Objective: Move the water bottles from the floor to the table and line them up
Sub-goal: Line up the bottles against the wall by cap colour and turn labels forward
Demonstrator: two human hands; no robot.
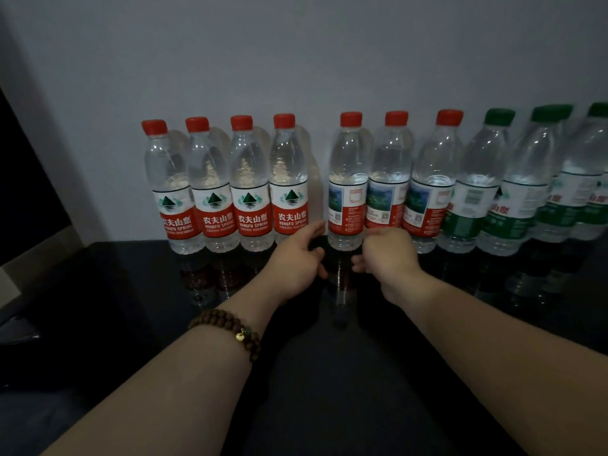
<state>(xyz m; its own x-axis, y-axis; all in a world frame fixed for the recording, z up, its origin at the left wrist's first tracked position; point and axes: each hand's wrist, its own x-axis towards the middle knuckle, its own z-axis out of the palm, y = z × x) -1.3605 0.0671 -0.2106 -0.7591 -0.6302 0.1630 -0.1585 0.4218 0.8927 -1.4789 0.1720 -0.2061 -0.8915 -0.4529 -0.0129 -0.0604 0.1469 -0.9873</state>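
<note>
A row of water bottles stands upright on the dark, glossy worktop [131,274], backed against the grey wall [296,60]. From the left: four red-capped bottles [250,205] stand side by side with front labels facing out; after a narrow gap comes a single red-capped bottle [347,192] showing its back label, then two more red-capped bottles [391,192] close beside it. Green-capped bottles [513,199] continue the row to the right edge. The left hand [296,258] is open, fingers relaxed and reaching toward the gap, and holds nothing. The right hand [385,255] sits just right of the single bottle's base, fingers loosely curled, gripping nothing; whether it touches a bottle cannot be told. A beaded bracelet [227,334] is worn on the left wrist.
</note>
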